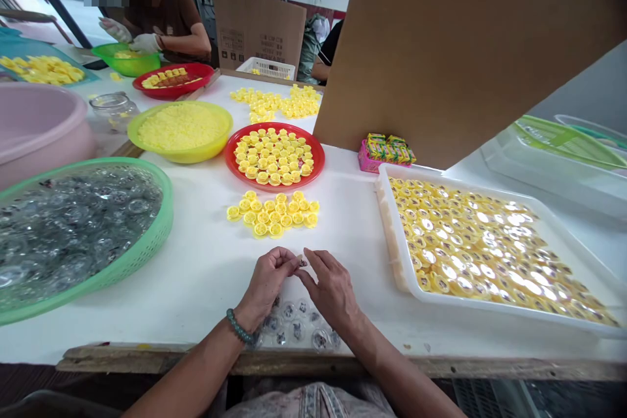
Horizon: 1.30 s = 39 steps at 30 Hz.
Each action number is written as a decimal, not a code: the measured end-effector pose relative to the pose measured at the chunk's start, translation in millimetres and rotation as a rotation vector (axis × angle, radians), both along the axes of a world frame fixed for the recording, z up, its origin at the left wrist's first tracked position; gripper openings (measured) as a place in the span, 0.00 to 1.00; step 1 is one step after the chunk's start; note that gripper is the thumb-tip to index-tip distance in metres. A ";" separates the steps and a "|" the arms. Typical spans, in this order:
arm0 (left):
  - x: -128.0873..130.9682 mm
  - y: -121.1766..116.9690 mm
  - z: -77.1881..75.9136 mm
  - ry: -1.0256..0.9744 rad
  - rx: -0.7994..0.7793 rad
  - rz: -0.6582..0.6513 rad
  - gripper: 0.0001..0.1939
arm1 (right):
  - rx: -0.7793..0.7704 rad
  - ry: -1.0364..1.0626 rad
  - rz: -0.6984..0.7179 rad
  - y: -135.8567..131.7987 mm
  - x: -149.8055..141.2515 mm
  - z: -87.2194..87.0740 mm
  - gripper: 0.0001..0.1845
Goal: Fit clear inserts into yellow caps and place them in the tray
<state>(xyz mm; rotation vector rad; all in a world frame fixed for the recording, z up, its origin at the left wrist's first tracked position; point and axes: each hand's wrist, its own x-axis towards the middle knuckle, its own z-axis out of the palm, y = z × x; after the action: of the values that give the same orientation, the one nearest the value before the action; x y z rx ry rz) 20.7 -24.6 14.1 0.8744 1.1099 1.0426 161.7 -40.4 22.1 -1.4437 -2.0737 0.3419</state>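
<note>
My left hand (267, 284) and my right hand (330, 290) meet near the table's front edge, fingertips pinched together on one small clear piece (302, 262). Under my wrists lie several clear round domes (294, 326) with small dark figures in them. Just beyond my hands sits a loose cluster of yellow caps (274, 214) on the white table. A red plate (316, 173) behind it holds more yellow caps in rows. A green beaded bracelet is on my left wrist.
A green basket (151, 238) of clear domes stands at left, a white tray (392, 235) of finished yellow pieces at right. A yellow bowl (147, 144), pink basin (44, 134), glass jar (110, 108) and tilted cardboard sheet (441, 46) stand further back. A gloved person works at the far left.
</note>
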 end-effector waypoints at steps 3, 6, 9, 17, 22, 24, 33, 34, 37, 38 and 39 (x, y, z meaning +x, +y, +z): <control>-0.9 -0.1 -0.9 0.016 0.016 0.069 0.12 | 0.064 -0.015 -0.017 3.7 -9.5 -2.0 0.17; -4.2 2.1 1.2 0.156 0.086 0.039 0.12 | 0.044 0.028 -0.016 8.5 -12.7 -2.1 0.15; -15.3 11.2 11.3 0.497 0.237 -0.047 0.11 | -0.035 0.101 -0.024 12.2 -9.6 -0.7 0.13; -65.7 52.3 24.6 1.343 0.635 -0.084 0.12 | -0.095 0.212 -0.083 11.8 5.5 -4.9 0.13; -65.9 54.3 14.2 1.408 0.601 -0.139 0.07 | -0.125 0.305 -0.042 9.8 3.5 -0.7 0.15; -62.8 51.2 13.8 1.413 0.589 -0.129 0.06 | -0.130 0.346 -0.021 8.9 2.7 4.3 0.16; -43.1 17.9 21.4 1.443 0.477 -0.184 0.08 | -0.092 0.487 0.019 1.2 4.4 19.4 0.16; -39.1 14.0 22.4 1.433 0.454 -0.190 0.07 | -0.087 0.486 0.018 0.7 5.1 19.9 0.16; -26.1 5.7 25.2 1.346 0.339 -0.183 0.08 | -0.074 0.464 0.018 0.1 8.4 19.6 0.16; -21.8 3.9 25.9 1.295 0.292 -0.169 0.09 | -0.072 0.449 0.014 -0.1 10.0 18.6 0.16; -17.6 2.5 26.2 1.235 0.246 -0.153 0.09 | -0.076 0.427 0.006 -0.5 11.9 17.2 0.16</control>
<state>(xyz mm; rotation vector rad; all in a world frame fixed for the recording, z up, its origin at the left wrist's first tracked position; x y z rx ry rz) 3.1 -22.1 40.3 1.8792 1.8798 0.4343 173.6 -40.9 39.3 -1.2748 -1.7341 0.6748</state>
